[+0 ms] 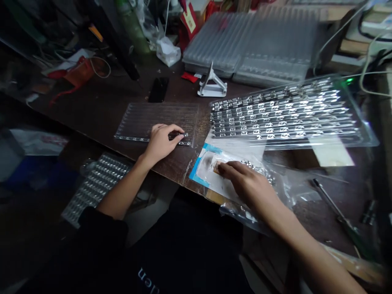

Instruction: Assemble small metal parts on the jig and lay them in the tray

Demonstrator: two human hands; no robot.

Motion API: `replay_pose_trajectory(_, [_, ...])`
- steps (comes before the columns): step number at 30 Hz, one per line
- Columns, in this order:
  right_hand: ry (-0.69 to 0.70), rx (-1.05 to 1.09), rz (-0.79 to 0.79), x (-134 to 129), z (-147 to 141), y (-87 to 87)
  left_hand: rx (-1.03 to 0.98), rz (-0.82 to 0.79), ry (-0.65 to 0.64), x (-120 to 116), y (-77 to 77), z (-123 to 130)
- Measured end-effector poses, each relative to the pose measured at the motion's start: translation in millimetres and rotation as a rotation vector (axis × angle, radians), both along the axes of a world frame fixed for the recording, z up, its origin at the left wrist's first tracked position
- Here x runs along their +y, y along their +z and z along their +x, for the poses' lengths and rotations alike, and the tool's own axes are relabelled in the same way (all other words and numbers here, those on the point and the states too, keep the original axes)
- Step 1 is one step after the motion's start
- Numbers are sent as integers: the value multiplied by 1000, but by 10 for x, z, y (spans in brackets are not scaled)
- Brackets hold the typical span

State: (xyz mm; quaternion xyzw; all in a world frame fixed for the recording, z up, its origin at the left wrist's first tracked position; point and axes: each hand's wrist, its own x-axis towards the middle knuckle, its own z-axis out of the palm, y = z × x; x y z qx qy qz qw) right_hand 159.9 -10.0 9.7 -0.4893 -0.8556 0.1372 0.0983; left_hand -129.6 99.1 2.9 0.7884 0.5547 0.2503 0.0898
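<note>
My left hand (163, 141) is over the front right part of a clear ribbed tray (159, 116), thumb and index finger pinched on a small shiny metal part (184, 134). A row of similar metal pieces (131, 139) lies along the tray's front edge. My right hand (241, 175) is over a white sheet with blue edges (200, 173), its fingers closed around something tan and small, covered in part by the fingertips. Beside those fingers, small loose metal parts (257, 167) lie on the clear plastic. To the right, a larger clear tray (364, 134) holds several rows of shiny metal parts.
Stacked clear trays (217, 41) stand at the back, behind a white stand (212, 87). A black phone (158, 90) lies behind the ribbed tray. A screwdriver-like tool (330, 200) is at the right. Another filled tray (94, 188) sits below the table's left edge.
</note>
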Motion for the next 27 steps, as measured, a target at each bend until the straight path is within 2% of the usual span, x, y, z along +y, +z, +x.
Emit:
replay_pose_trajectory(3, [-69,6,-7,-29,188,94,53,-41,-62,44,-53,37])
replay_pose_trajectory(6, [-91,-101,-92,-67,366,189,108,-28,-58,52,-53,31])
replay_pose_trajectory(10, [-141,-207,-175,-92,428,244,199,-30,-36,28,38,9])
replay_pose_trajectory(13, [-140,-218,-200,-86,392,227,192,-27,-55,-5,124,116])
replay_pose_trajectory(16, [-120,-217,-210,-87,371,201,127,-38,-137,-29,197,390])
replay_pose_trajectory(20, [-93,-150,-216,-92,395,186,38,-23,-297,0,252,963])
replay_pose_trajectory(24, [-58,-21,-237,-84,441,175,-4,36,-420,89,239,1569])
replay_pose_trajectory(27, [-60,77,-203,-89,462,159,2,63,-462,154,187,1885])
